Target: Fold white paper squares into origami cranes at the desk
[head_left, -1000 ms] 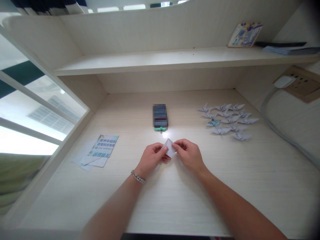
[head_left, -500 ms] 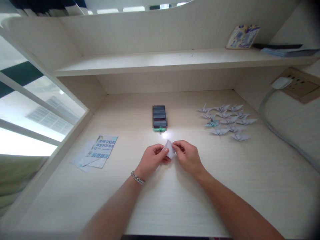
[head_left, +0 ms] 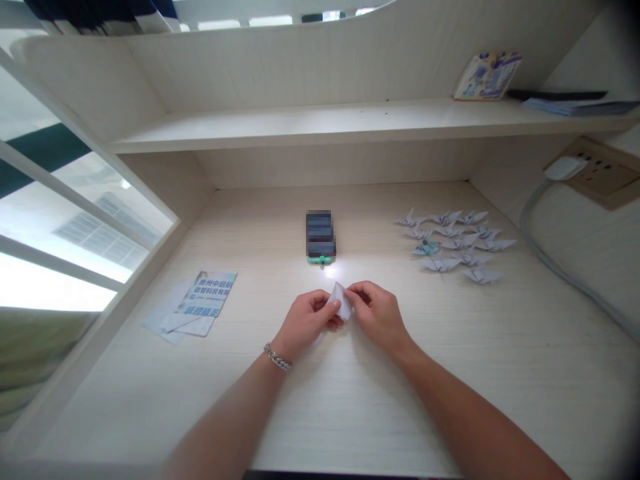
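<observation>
A small white piece of folded paper (head_left: 342,304) is held up between both hands, over the middle of the desk. My left hand (head_left: 311,319) pinches its left side, thumb on the front and fingers behind; a chain bracelet circles that wrist. On the paper's right edge, my right hand (head_left: 375,312) grips with thumb and forefinger. The paper's lower folds are partly hidden by the fingers. Beyond the hands lies a phone (head_left: 321,233) with a green edge, its screen blurred. To the right, several folded paper cranes (head_left: 459,241) sit in a cluster, one of them bluish-green.
A printed card (head_left: 207,297) and loose white sheets (head_left: 167,319) lie at the left of the desk. Above the desk's back runs a shelf (head_left: 280,123) holding a small colourful box (head_left: 487,75). A grey cable (head_left: 560,267) hangs from a wall socket (head_left: 600,170) at right.
Both hands keep hold of the folded paper in nearly the same place. The paper's visible shape differs slightly, and the whole view has shifted a little.
</observation>
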The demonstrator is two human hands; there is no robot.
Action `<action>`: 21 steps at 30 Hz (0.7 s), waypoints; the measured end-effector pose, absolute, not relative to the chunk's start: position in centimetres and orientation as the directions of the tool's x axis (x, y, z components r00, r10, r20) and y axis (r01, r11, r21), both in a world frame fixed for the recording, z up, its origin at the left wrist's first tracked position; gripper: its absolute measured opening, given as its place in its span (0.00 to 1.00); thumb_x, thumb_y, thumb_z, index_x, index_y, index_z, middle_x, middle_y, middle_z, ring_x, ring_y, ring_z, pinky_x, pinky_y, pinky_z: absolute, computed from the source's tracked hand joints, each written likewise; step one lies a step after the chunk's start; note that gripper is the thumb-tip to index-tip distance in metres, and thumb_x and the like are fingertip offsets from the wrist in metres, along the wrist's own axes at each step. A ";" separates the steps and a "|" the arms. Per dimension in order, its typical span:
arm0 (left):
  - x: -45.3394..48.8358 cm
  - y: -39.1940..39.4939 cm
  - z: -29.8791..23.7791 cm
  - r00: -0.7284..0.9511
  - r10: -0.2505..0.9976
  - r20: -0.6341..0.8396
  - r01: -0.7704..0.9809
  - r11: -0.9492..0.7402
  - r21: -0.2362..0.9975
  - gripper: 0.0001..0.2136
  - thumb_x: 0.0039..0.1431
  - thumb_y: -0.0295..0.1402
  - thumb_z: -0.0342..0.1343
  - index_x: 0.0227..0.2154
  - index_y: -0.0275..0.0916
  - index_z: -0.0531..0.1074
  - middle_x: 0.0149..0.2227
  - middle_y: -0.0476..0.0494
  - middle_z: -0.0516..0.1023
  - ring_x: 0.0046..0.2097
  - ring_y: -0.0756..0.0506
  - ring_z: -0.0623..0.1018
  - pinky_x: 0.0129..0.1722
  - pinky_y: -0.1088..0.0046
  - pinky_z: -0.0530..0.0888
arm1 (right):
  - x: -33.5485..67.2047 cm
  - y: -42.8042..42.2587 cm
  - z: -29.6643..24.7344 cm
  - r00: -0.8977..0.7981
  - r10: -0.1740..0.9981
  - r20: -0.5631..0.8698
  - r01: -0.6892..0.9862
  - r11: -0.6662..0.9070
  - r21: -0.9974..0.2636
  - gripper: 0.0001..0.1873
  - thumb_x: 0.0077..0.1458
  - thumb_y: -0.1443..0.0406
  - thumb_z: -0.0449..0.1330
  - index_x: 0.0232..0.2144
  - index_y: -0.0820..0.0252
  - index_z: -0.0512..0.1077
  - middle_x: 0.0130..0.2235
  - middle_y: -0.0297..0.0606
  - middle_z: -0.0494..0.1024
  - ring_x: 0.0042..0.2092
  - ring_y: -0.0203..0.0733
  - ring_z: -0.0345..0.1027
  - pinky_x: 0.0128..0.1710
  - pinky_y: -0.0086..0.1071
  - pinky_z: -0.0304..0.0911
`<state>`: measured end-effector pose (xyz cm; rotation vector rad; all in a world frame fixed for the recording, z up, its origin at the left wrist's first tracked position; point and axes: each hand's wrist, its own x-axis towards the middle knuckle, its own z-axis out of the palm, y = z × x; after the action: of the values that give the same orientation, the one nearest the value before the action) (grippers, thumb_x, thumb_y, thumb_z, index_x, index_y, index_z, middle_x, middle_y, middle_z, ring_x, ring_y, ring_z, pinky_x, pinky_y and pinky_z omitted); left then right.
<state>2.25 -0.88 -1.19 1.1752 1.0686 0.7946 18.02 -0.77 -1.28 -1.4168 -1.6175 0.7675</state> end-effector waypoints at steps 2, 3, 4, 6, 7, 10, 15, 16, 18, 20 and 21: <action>2.3 -0.9 -1.1 0.323 0.916 -0.237 0.040 0.237 0.971 0.16 0.51 0.44 0.54 0.31 0.33 0.71 0.28 0.41 0.76 0.30 0.47 0.76 0.32 0.71 0.73 | 18.0 -0.8 -1.4 -0.024 0.976 0.216 0.489 0.199 -0.849 0.08 0.53 0.65 0.52 0.29 0.58 0.71 0.30 0.37 0.75 0.32 0.40 0.67 0.33 0.32 0.61; 2.3 -0.9 -1.1 0.323 0.916 -0.239 0.037 0.240 0.970 0.16 0.50 0.44 0.54 0.31 0.33 0.71 0.28 0.41 0.76 0.30 0.47 0.76 0.32 0.71 0.73 | 18.0 -0.8 -1.4 -0.030 0.973 0.230 0.497 0.214 -0.841 0.08 0.53 0.65 0.52 0.29 0.58 0.71 0.30 0.37 0.75 0.32 0.40 0.67 0.34 0.32 0.60; 2.3 -0.9 -1.1 0.322 0.916 -0.240 0.033 0.242 0.970 0.16 0.50 0.44 0.55 0.31 0.33 0.71 0.28 0.41 0.76 0.30 0.47 0.76 0.32 0.71 0.73 | 18.0 -0.8 -1.4 -0.038 0.969 0.244 0.504 0.229 -0.833 0.08 0.53 0.66 0.52 0.30 0.58 0.71 0.31 0.37 0.75 0.33 0.40 0.67 0.34 0.32 0.60; 2.4 -0.9 -1.1 0.320 0.916 -0.242 0.022 0.249 0.968 0.16 0.50 0.44 0.55 0.31 0.33 0.71 0.28 0.41 0.76 0.29 0.47 0.76 0.32 0.71 0.73 | 18.0 -0.8 -1.4 -0.058 0.961 0.269 0.519 0.259 -0.815 0.09 0.53 0.67 0.51 0.30 0.58 0.71 0.32 0.38 0.75 0.34 0.40 0.67 0.35 0.32 0.60; 2.4 -0.9 -1.1 0.318 0.916 -0.245 0.013 0.254 0.967 0.16 0.50 0.44 0.55 0.31 0.33 0.71 0.28 0.41 0.76 0.30 0.47 0.76 0.32 0.71 0.73 | 18.0 -0.8 -1.4 -0.067 0.958 0.279 0.527 0.271 -0.806 0.09 0.54 0.67 0.51 0.31 0.58 0.71 0.32 0.38 0.75 0.34 0.40 0.67 0.35 0.32 0.60; 2.4 -0.8 -1.1 0.311 0.914 -0.261 -0.027 0.283 0.959 0.16 0.50 0.43 0.56 0.32 0.33 0.71 0.31 0.41 0.75 0.31 0.48 0.76 0.32 0.71 0.74 | 18.1 -0.8 -1.5 -0.082 0.952 0.293 0.548 0.289 -0.785 0.10 0.54 0.68 0.50 0.32 0.58 0.71 0.33 0.38 0.75 0.34 0.40 0.67 0.36 0.32 0.60; 2.3 -0.6 -0.9 0.278 0.910 -0.308 -0.172 0.363 0.916 0.17 0.48 0.44 0.57 0.35 0.35 0.69 0.31 0.44 0.74 0.30 0.48 0.76 0.31 0.69 0.75 | 18.0 -1.0 -1.6 -0.101 0.944 0.313 0.535 0.317 -0.783 0.10 0.55 0.68 0.50 0.33 0.58 0.72 0.33 0.38 0.75 0.34 0.41 0.67 0.36 0.32 0.60; 2.3 -0.6 -0.8 0.271 0.910 -0.314 -0.196 0.372 0.907 0.17 0.48 0.44 0.57 0.35 0.35 0.68 0.30 0.44 0.74 0.30 0.48 0.76 0.31 0.69 0.75 | 18.0 -1.0 -1.5 -0.103 0.942 0.319 0.526 0.324 -0.786 0.10 0.54 0.68 0.50 0.33 0.57 0.72 0.33 0.38 0.75 0.35 0.41 0.67 0.36 0.32 0.60; 2.3 -0.6 -0.7 0.261 0.911 -0.319 -0.222 0.379 0.898 0.17 0.48 0.43 0.57 0.34 0.35 0.68 0.29 0.44 0.74 0.29 0.48 0.76 0.30 0.69 0.75 | 17.9 -1.0 -1.4 -0.100 0.939 0.328 0.507 0.332 -0.795 0.10 0.54 0.68 0.50 0.33 0.57 0.73 0.33 0.38 0.76 0.35 0.41 0.68 0.36 0.32 0.61; 2.2 -0.6 -0.6 0.247 0.915 -0.320 -0.231 0.376 0.897 0.16 0.47 0.42 0.58 0.34 0.35 0.68 0.29 0.44 0.74 0.30 0.48 0.75 0.30 0.70 0.75 | 17.9 -1.1 -1.4 -0.096 0.940 0.328 0.488 0.331 -0.807 0.11 0.54 0.68 0.51 0.34 0.56 0.73 0.34 0.37 0.76 0.36 0.41 0.68 0.37 0.32 0.61; 2.2 -0.6 -0.5 0.243 0.916 -0.320 -0.233 0.375 0.897 0.16 0.47 0.42 0.58 0.33 0.35 0.68 0.29 0.45 0.74 0.30 0.48 0.75 0.29 0.71 0.74 | 17.9 -1.1 -1.4 -0.092 0.942 0.324 0.478 0.327 -0.815 0.11 0.54 0.68 0.51 0.34 0.56 0.73 0.34 0.37 0.76 0.36 0.41 0.68 0.38 0.32 0.61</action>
<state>2.21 -0.56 -0.55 0.8384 1.0162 0.9252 17.89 -1.07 -1.40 -1.2826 -1.7158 0.6644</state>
